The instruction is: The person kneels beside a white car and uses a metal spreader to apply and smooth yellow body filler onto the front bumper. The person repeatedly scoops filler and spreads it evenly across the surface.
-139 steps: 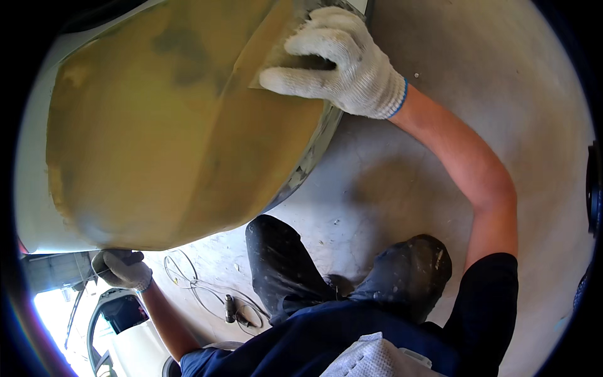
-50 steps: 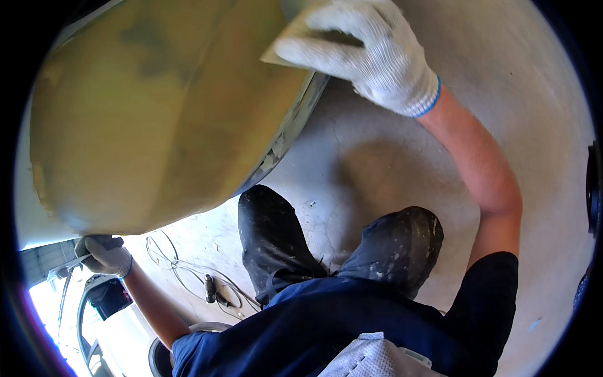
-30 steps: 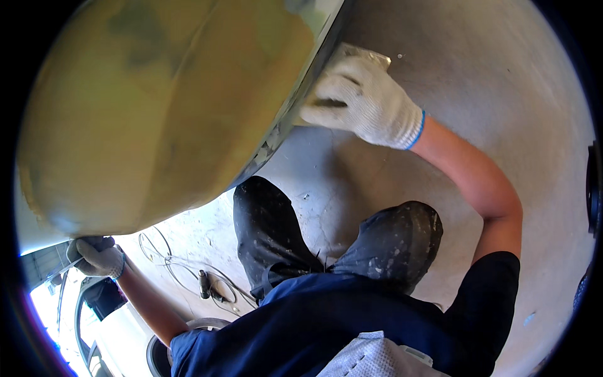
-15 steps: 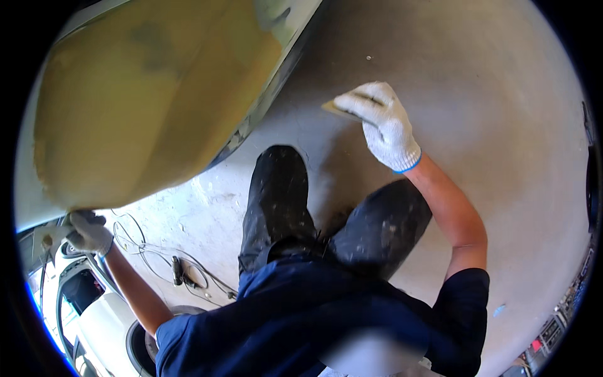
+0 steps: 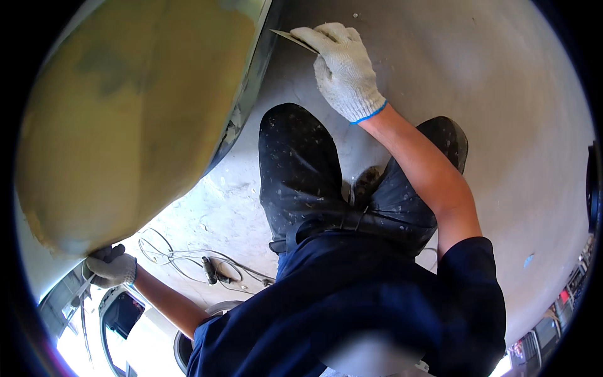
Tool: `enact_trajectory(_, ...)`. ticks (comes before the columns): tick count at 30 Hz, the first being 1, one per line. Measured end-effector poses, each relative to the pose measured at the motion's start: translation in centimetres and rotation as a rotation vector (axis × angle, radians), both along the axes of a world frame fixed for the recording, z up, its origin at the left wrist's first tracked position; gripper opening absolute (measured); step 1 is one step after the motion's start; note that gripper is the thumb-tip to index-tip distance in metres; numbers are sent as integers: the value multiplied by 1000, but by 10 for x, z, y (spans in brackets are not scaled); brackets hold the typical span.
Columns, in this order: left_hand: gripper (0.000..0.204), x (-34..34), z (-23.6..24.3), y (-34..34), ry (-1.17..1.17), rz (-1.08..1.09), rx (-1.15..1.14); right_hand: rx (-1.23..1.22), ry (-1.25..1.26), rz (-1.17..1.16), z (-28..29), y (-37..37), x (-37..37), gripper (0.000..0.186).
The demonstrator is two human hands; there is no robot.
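Note:
A large car body panel (image 5: 125, 132), coated with tan-yellow filler and darker in patches, fills the upper left. Beyond its right edge, my right hand (image 5: 345, 69) wears a white knit glove with a blue cuff. Between thumb and fingers it pinches a thin yellowish spreader (image 5: 295, 41), whose tip points left toward the panel edge, a small gap apart. My left hand (image 5: 112, 267), gloved with dark fingertips, is closed at the panel's lower end. It grips a thin pale plate (image 5: 80, 290), seen nearly edge-on; the fingers partly hide it.
Below the panel, a coiled grey cable (image 5: 176, 254) and a dark cylindrical tool (image 5: 209, 270) lie on the concrete floor (image 5: 502, 157). A white vehicle (image 5: 147, 339) stands at lower left. My bent legs (image 5: 301, 169) are in the middle. Cluttered items (image 5: 553, 314) line the lower right rim.
My right hand has moved up and left with the spreader, closer to the panel edge. My left hand appears lower and further right, its plate now turned edge-on. The whole view has shifted.

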State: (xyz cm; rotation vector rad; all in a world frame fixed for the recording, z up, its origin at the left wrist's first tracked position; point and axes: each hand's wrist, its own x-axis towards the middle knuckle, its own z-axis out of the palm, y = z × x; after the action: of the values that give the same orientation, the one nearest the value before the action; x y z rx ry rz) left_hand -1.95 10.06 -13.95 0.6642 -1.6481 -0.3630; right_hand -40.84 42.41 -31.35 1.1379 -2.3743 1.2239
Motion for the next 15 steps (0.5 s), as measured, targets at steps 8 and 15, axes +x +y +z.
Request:
enact_trajectory(8,30,5,-5,-12,93,15,-10,62,163,-65,3,-14,15,43)
enact_trajectory(15,34,5,-5,-17,46,-48,-47,204,145,19,23,-10,61,41)
